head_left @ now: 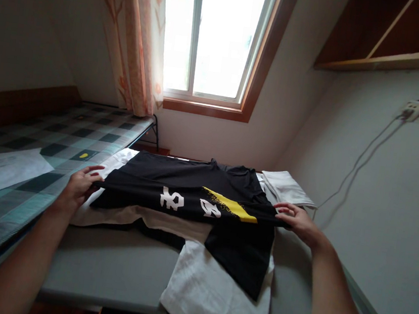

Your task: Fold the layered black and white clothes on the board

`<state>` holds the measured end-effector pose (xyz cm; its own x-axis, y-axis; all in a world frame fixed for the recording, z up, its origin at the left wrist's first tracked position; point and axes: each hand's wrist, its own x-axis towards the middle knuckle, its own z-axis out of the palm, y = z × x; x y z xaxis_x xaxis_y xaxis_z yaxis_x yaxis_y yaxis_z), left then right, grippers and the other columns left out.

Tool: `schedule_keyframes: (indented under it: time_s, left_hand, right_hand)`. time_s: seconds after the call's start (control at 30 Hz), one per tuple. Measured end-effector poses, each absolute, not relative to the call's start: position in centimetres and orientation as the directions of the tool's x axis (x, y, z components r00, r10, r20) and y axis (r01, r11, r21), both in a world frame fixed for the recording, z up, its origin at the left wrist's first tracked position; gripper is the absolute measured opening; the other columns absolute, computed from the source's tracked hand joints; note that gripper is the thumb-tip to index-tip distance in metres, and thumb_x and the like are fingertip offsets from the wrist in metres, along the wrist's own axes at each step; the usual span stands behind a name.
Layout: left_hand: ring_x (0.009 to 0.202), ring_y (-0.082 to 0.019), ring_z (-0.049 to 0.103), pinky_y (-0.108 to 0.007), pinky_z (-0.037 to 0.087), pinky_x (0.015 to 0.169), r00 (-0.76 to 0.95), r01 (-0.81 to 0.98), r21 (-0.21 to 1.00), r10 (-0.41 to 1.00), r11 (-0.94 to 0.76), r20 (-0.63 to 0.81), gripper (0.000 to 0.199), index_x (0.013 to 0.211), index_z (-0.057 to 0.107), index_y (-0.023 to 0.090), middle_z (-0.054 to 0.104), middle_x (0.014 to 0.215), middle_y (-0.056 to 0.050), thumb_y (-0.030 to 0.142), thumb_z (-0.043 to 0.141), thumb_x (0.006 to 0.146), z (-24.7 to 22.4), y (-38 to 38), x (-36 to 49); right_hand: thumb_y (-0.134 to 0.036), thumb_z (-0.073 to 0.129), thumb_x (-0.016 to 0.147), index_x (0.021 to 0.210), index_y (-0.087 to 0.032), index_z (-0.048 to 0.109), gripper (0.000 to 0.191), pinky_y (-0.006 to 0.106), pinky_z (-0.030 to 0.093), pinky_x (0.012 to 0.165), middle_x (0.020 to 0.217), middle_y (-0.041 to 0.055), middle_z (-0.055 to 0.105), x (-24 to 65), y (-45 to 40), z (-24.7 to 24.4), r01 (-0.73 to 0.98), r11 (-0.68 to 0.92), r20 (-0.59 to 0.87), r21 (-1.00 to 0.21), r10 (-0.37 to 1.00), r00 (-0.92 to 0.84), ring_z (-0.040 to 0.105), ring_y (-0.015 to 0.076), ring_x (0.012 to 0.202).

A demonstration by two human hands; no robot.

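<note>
A black shirt (188, 175) with white lettering and a yellow stripe lies across the middle of the grey table. Its near part is folded over and stretched between both hands. My left hand (86, 182) pinches the fold at its left end, fingers closed. At the right end of the same fold, my right hand (289, 217) has its fingers closed on the cloth. One black sleeve hangs forward from the fold. White garments (219, 290) lie under the black shirt, with a sleeve reaching over the table's near edge.
Folded white cloth (286, 187) sits at the table's back right. On the left is a bed (101, 133) with a checked cover and white papers (9, 173). The grey table (115, 267) stands before a window (224, 36). A cable (355, 165) hangs from a wall socket (413, 111).
</note>
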<state>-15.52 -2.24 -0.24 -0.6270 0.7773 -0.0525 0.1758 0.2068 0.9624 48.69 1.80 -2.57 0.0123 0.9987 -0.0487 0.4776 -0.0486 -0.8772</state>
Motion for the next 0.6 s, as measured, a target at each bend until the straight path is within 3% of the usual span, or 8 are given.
schedule_keyframes:
  time_s: [0.07, 0.13, 0.23, 0.3, 0.37, 0.47, 0.6]
  left_hand:
    - [0.049, -0.008, 0.049, -0.019, 0.038, 0.045, -0.604, 0.21, 0.949, 0.794, 0.234, -0.062, 0.047, 0.1, 0.064, 0.017, 0.056, 0.071, 0.003, 0.02, 0.064, 0.053, -0.4, -2.3, -16.1]
    - [0.054, -0.011, 0.054, -0.021, 0.04, 0.048, -0.534, 0.381, 0.887, 0.845, 0.261, -0.02, 0.042, 0.095, 0.066, 0.018, 0.06, 0.075, 0.001, 0.022, 0.065, 0.053, -0.9, -2.4, -16.6]
    - [0.068, -0.021, 0.062, -0.029, 0.047, 0.06, -0.455, 0.734, 0.608, 0.884, 0.303, 0.109, 0.033, 0.092, 0.069, 0.019, 0.066, 0.08, -0.004, 0.028, 0.066, 0.06, -1.7, -2.5, -16.6]
    - [0.081, -0.027, 0.065, -0.036, 0.05, 0.07, -0.413, 0.872, 0.395, 0.869, 0.29, 0.273, 0.029, 0.096, 0.07, 0.019, 0.069, 0.09, -0.009, 0.033, 0.063, 0.071, -2.1, -2.5, -15.9]
    - [0.094, -0.031, 0.065, -0.042, 0.05, 0.082, -0.3, 0.945, 0.257, 0.843, 0.201, 0.447, 0.029, 0.099, 0.071, 0.019, 0.07, 0.1, -0.012, 0.035, 0.056, 0.08, -2.3, -2.4, -14.8]
    - [0.103, -0.029, 0.064, -0.042, 0.048, 0.094, -0.045, 0.968, 0.232, 0.85, -0.092, 0.524, 0.031, 0.098, 0.071, 0.019, 0.07, 0.104, -0.012, 0.038, 0.05, 0.088, -2.5, -2.1, -12.9]
    - [0.12, -0.026, 0.06, -0.04, 0.044, 0.107, 0.259, 0.857, 0.322, 0.877, -0.402, 0.406, 0.044, 0.114, 0.071, 0.021, 0.068, 0.125, -0.01, 0.052, 0.048, 0.092, -3.9, -1.4, -11.1]
  right_hand:
    - [-0.041, 0.076, 0.058, 0.101, -0.017, 0.072, 0.05, 0.025, 0.046, 0.053, 0.093, 0.0091, 0.07, 48.7, 1.7, -2.5, 0.531, -0.06, -0.086, -0.845, 0.996, -0.025, 0.063, 0.0186, 0.071]
    - [-0.043, 0.078, 0.055, 0.097, -0.017, 0.074, 0.049, 0.026, 0.045, 0.054, 0.086, 0.0068, 0.07, 48.6, 1.9, -2.6, 0.596, -0.049, -0.097, -0.801, 0.994, -0.049, 0.062, 0.0177, 0.067]
    - [-0.051, 0.078, 0.053, 0.084, -0.018, 0.075, 0.045, 0.029, 0.047, 0.057, 0.074, 0.0054, 0.068, 48.4, 2.4, -2.8, 0.666, 0.005, -0.01, -0.746, 1.0, -0.019, 0.06, 0.0184, 0.065]
    - [-0.057, 0.075, 0.057, 0.079, -0.018, 0.074, 0.045, 0.03, 0.047, 0.058, 0.071, 0.0064, 0.067, 48.0, 2.5, -2.7, 0.693, 0.059, 0.116, -0.718, 0.993, 0.036, 0.06, 0.0196, 0.065]
    - [-0.061, 0.069, 0.065, 0.078, -0.018, 0.072, 0.045, 0.031, 0.047, 0.059, 0.069, 0.0069, 0.067, 47.1, 2.4, -2.4, 0.704, 0.127, 0.23, -0.698, 0.972, 0.052, 0.06, 0.0204, 0.065]
    - [-0.061, 0.061, 0.076, 0.08, -0.019, 0.07, 0.043, 0.031, 0.048, 0.062, 0.073, 0.0075, 0.068, 44.9, 1.9, -2.1, 0.692, 0.244, 0.275, -0.679, 0.959, -0.068, 0.062, 0.0212, 0.068]
    - [-0.054, 0.057, 0.082, 0.079, -0.02, 0.07, 0.036, 0.033, 0.05, 0.073, 0.084, 0.0081, 0.071, 42.1, 1.6, -2.5, 0.706, 0.356, 0.236, -0.612, 0.934, -0.267, 0.064, 0.0219, 0.077]
